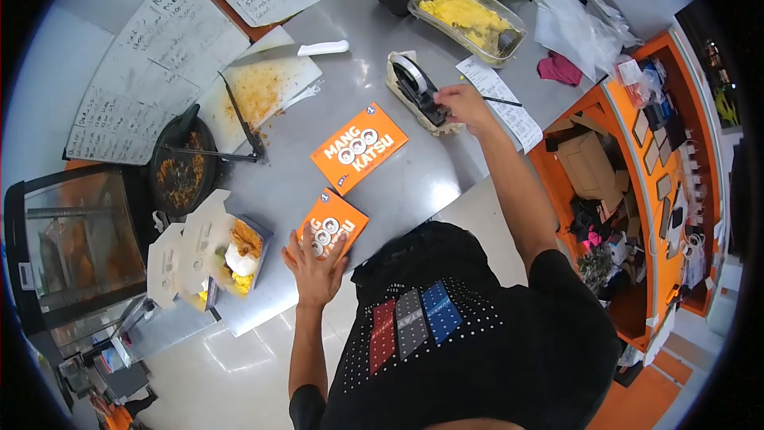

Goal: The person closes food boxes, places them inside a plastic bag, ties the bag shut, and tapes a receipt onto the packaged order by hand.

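Note:
My left hand [313,269] lies with its fingers spread on the lid of a closed orange food box [348,213] near the table's front edge. Beyond it is a second closed orange box [360,146] with the same white lettering. My right hand [465,107] is closed in a pinch at the cutter end of a black tape dispenser [415,87], where the tape comes off. The strip at my fingertips is too small to make out. Two open boxes [211,251] with yellow and white food and a fried piece stand at the left.
A stone mortar [185,171], a stained cutting board [290,80] and a white-handled knife [324,48] are at the back left, near a glass display case [76,251]. A tub of yellow food [468,20], a receipt [505,103] and a magenta cloth [559,69] lie right.

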`<action>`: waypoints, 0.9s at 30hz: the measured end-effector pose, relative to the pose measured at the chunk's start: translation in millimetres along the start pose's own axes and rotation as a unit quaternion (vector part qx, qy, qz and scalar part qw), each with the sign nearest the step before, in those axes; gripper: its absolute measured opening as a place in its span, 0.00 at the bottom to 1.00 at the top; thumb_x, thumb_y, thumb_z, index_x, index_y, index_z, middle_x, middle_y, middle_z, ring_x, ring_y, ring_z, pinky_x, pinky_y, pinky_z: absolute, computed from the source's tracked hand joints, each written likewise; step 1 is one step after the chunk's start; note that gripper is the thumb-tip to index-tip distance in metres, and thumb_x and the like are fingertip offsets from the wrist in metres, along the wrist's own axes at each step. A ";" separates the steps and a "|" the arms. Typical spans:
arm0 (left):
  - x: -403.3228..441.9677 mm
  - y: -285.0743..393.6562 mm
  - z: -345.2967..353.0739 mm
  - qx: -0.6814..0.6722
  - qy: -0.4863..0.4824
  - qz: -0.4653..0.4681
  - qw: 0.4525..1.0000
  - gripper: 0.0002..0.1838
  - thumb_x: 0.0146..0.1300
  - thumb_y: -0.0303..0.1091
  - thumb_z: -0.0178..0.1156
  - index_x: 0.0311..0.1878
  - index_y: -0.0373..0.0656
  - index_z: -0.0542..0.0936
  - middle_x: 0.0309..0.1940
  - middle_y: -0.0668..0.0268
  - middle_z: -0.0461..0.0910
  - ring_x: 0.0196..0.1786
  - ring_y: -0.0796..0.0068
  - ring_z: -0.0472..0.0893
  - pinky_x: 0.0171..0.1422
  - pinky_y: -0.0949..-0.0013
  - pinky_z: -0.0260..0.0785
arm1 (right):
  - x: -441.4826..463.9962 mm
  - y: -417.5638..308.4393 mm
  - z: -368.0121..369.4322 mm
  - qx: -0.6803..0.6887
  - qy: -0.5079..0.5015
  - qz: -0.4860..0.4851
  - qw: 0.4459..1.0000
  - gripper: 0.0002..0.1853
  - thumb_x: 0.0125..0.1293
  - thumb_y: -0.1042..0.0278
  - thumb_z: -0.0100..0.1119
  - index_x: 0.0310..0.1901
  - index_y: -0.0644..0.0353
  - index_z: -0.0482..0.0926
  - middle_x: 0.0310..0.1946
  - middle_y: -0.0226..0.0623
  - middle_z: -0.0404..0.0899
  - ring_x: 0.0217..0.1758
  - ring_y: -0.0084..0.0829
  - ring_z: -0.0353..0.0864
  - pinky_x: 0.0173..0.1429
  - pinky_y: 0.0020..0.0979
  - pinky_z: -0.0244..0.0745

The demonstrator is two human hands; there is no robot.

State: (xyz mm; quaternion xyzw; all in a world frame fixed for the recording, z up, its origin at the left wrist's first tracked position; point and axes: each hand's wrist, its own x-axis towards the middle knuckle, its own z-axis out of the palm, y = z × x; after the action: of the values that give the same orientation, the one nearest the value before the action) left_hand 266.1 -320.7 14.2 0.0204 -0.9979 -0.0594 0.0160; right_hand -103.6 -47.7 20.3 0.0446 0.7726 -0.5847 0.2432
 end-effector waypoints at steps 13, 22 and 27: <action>-2.5 2.3 3.4 -0.015 -0.024 -0.031 0.999 0.26 0.68 0.51 0.59 0.70 0.76 0.73 0.80 0.49 0.47 0.80 0.35 0.44 0.72 0.23 0.36 | -9.1 113.3 -2.4 0.072 0.047 -0.290 0.953 0.05 0.71 0.74 0.60 0.42 0.67 0.81 0.65 0.41 0.64 0.58 0.32 0.78 0.62 0.35 0.81; -2.0 8.1 0.5 -0.032 0.002 -0.045 0.998 0.27 0.66 0.47 0.62 0.68 0.73 0.74 0.73 0.56 0.62 0.74 0.49 0.62 0.73 0.24 0.40 | -27.5 91.5 -8.2 -0.247 0.191 -0.361 0.879 0.06 0.67 0.71 0.63 0.39 0.65 0.83 0.45 0.42 0.83 0.42 0.35 0.84 0.48 0.32 0.77; -8.7 11.2 16.4 -0.103 0.111 -0.035 0.988 0.25 0.61 0.38 0.67 0.63 0.57 0.81 0.55 0.62 0.73 0.65 0.57 0.70 0.73 0.46 0.56 | -122.8 80.7 57.5 -0.121 0.017 -0.235 0.964 0.09 0.70 0.67 0.62 0.45 0.63 0.85 0.39 0.37 0.86 0.39 0.23 0.81 0.45 0.27 0.76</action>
State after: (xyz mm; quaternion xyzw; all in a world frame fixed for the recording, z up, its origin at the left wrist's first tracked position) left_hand 273.8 -307.3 -1.0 0.0604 -0.9772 -0.1595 0.1266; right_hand 51.3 -49.2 -9.7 -0.1580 0.8303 -0.5268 0.0899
